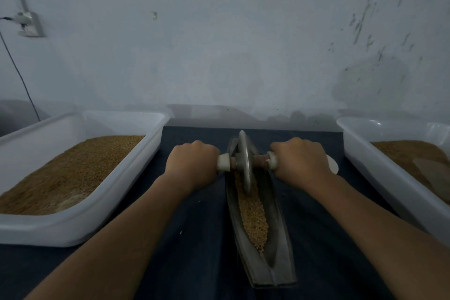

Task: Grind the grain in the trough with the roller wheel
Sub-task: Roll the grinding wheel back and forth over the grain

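While both hands clasp the axle, the lot stands as follows.

1. Roller wheel [244, 161]: grey metal disc, upright on edge, set in the far half of the trough with its lower rim down in the grain. A crosswise axle passes through it, with a pale sleeve on each side.
2. Left grip [192, 163]: bare hand, knuckles up, fingers curled tight round the left axle handle [223, 162].
3. Right grip [300, 161]: bare hand, closed the same way round the right axle handle [272, 160].
4. Trough [275, 251]: long, narrow, boat-shaped, dark metal. It lies lengthwise on the bench [199, 238], which is covered in dark cloth, between two tubs.
5. Grain [253, 214]: tan kernels along the channel, from the wheel to near the front end. By appearance they are mostly whole.

Step in hand, as judged: a grinding stroke, with the wheel toward the far end. The next move calls for drawing the wheel back along the channel over the near grain, with even downward pressure from both sides. The disc should be kept upright so it neither climbs the walls nor throws kernels out.

Adjacent items:
- White plastic tub, left [73, 229], filled with tan grain.
- White plastic tub, right [389, 178], partly in view, holding browner material.
- Pale round object [333, 165] just beyond the right grip, not identifiable.
- Wall socket [29, 23] with a trailing cable.

Markings: no brand, label or writing can be read on any item.
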